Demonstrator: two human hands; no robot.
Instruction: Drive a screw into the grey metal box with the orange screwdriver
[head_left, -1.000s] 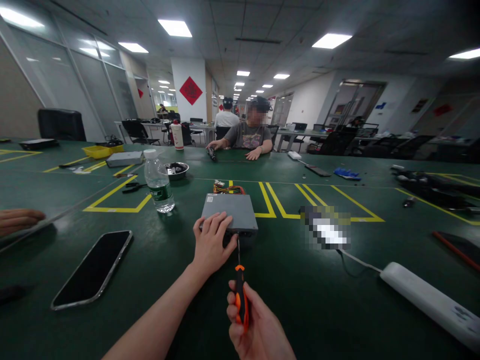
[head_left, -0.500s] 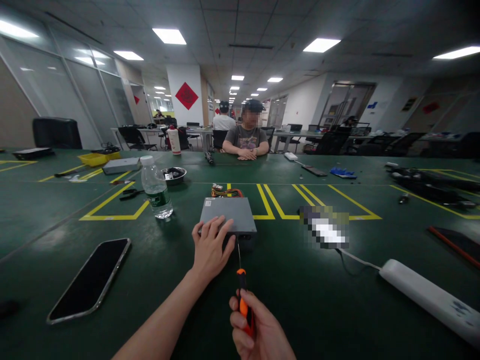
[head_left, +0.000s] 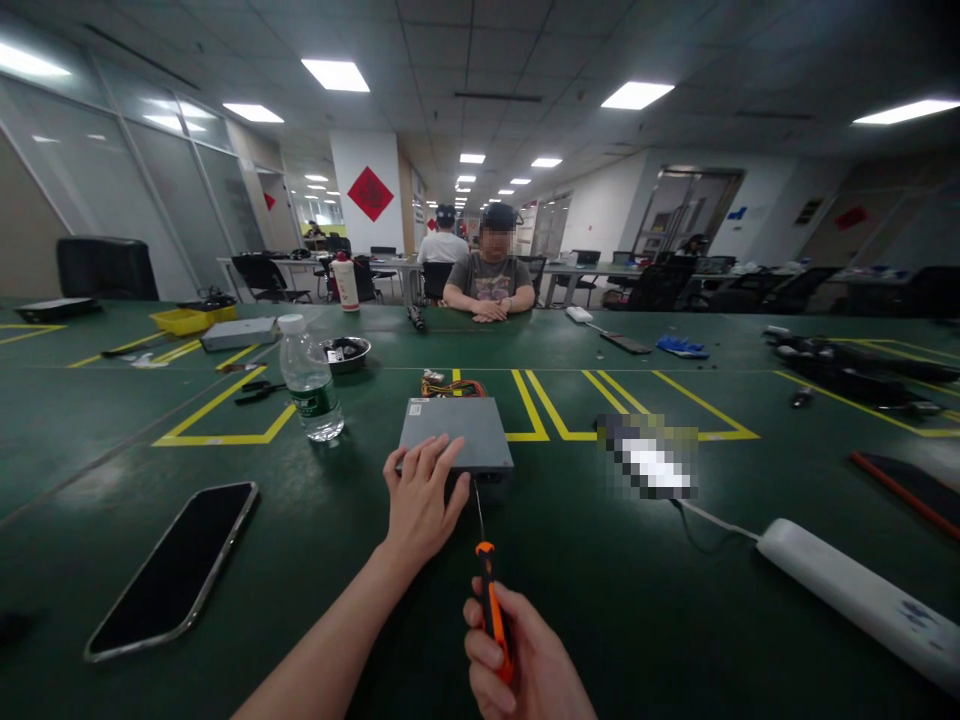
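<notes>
A grey metal computer power supply [head_left: 461, 425] lies on the green table, with a bundle of coloured wires [head_left: 457, 387] at its far side. My left hand [head_left: 426, 490] rests on its near left part, fingers spread over the top and the thumb at the near edge. In my right hand [head_left: 510, 640] is a screwdriver [head_left: 491, 600] with an orange and black handle, the fingers wrapped round it. Its thin shaft points away from me, and the tip meets the near face of the power supply beside my left thumb. What the tip touches is too small to make out.
A water bottle [head_left: 309, 385] and a metal bowl [head_left: 349, 355] stand left of the power supply. A phone [head_left: 176, 570] lies at the near left, and a white power strip [head_left: 855, 590] at the right. Across the table sits a person [head_left: 491, 275].
The screwdriver handle and my right hand have shifted slightly right and down in the view. My left hand stays on the power supply. The person opposite has turned their head.
</notes>
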